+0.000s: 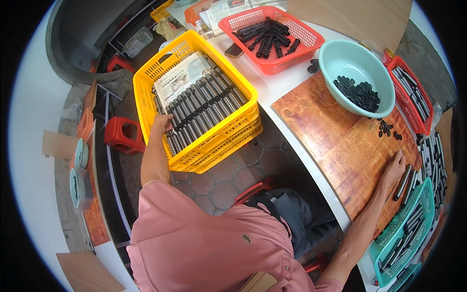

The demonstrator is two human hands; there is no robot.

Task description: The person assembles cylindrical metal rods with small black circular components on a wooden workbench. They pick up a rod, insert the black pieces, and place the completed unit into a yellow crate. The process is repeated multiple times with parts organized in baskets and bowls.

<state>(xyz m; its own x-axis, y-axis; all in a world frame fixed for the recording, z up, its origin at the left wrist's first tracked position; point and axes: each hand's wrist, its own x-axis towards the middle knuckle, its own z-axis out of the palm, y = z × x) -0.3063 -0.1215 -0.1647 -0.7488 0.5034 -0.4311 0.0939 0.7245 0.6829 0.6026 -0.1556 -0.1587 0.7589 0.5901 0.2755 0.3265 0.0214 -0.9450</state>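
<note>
My left hand (164,122) reaches over the left side of a yellow crate (214,146), its fingers closed at the end of one of the grey tubes (182,117) laid in rows there. Black fittings cap the tubes' ends. The fingertips are partly hidden among them. My right hand (394,169) rests on an orange-brown wooden board (335,151), fingers stretched out and holding nothing I can see. Beside it lie two dark tubes (403,183) at the edge of a green basket (430,209). Small black caps (385,127) are scattered on the board beyond that hand.
A pale green bowl (350,51) of black caps stands on the board. Behind are a red basket (292,63) of black parts and a phone (234,50). Another red basket (423,124) holds tubes at right. A red stool (124,135) stands left of the stacked crates.
</note>
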